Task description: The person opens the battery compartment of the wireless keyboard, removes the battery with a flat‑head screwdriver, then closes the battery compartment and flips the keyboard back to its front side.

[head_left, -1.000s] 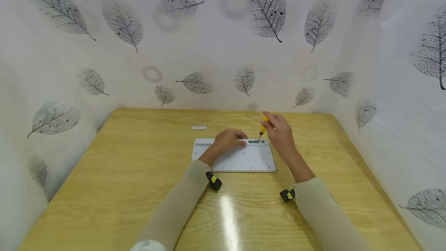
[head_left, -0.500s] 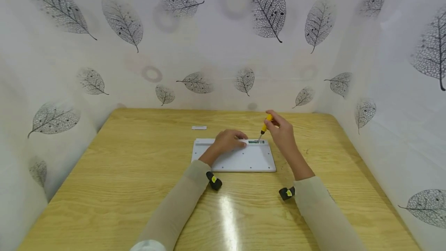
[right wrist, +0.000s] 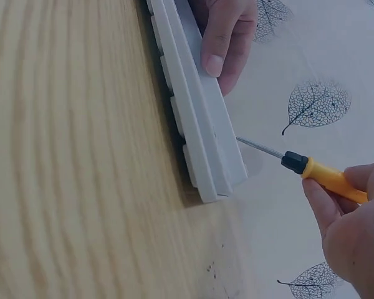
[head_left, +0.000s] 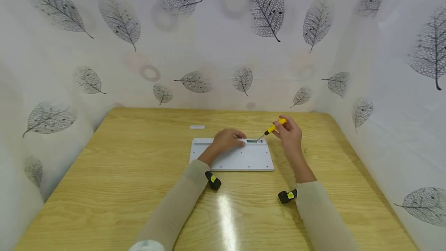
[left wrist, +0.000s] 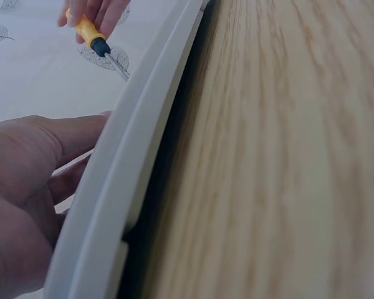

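A white keyboard (head_left: 244,162) lies with its keys down on the table, small screws dotting its back. Near the right end of its raised far ridge is an uncovered compartment (head_left: 251,141) with something green inside. My left hand (head_left: 226,140) grips that ridge, thumb on top and fingers over the far side. In my right hand (head_left: 292,134) is a yellow-and-black screwdriver (head_left: 275,127), pinched by its handle and slanting down to the left. Its tip is at the compartment; the right wrist view hides the tip behind the ridge (right wrist: 227,124).
A small flat white piece (head_left: 197,127) like a cover lies behind the keyboard to the left. The wooden table (head_left: 122,173) meets a leaf-patterned curtain (head_left: 216,49) at the back and sides. Black wrist cameras sit at both cuffs.
My right hand has swung right and down, so the screwdriver now leans much lower, its tip staying at the compartment. The left hand and keyboard keep their place.
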`<state>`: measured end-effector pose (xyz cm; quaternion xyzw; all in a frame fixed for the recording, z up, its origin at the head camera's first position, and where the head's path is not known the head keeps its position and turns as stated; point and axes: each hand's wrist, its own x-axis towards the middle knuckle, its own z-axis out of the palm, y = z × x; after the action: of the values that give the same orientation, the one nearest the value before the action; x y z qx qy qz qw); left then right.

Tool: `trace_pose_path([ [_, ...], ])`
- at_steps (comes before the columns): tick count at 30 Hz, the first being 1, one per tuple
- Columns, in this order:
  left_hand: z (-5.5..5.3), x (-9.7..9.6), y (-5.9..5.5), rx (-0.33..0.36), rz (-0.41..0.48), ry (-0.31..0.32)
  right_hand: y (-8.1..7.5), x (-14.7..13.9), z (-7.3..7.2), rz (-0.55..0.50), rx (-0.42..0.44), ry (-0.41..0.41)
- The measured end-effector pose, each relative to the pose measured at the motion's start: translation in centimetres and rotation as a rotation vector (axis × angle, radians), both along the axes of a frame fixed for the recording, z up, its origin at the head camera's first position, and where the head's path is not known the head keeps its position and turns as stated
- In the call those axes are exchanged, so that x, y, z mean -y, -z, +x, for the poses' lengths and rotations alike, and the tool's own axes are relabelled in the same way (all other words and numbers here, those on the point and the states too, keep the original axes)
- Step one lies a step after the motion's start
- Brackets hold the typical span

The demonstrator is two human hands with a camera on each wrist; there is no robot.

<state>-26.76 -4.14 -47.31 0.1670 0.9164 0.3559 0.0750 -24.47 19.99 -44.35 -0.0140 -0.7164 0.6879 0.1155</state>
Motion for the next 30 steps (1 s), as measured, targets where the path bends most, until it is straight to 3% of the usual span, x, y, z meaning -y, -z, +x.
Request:
trace_pose_path([
  [9,-0.1,-0.1,0.2,-0.004,0.011,0.001,1.1,-0.4,0.2,-0.23,0.04,0.114],
  [21,0.1,0.0,-0.1,0.013,0.031,-0.02,1.9,-1.1,0.4,-0.529,0.27,0.183],
  [25,0.0,0.0,0.0,0.019,0.037,-0.019,2.2,-1.0,0.5,-0.582,0.317,0.209],
  [30,-0.1,0.0,0.1,0.009,0.035,-0.014,2.5,-0.8,0.4,-0.602,0.31,0.231],
])
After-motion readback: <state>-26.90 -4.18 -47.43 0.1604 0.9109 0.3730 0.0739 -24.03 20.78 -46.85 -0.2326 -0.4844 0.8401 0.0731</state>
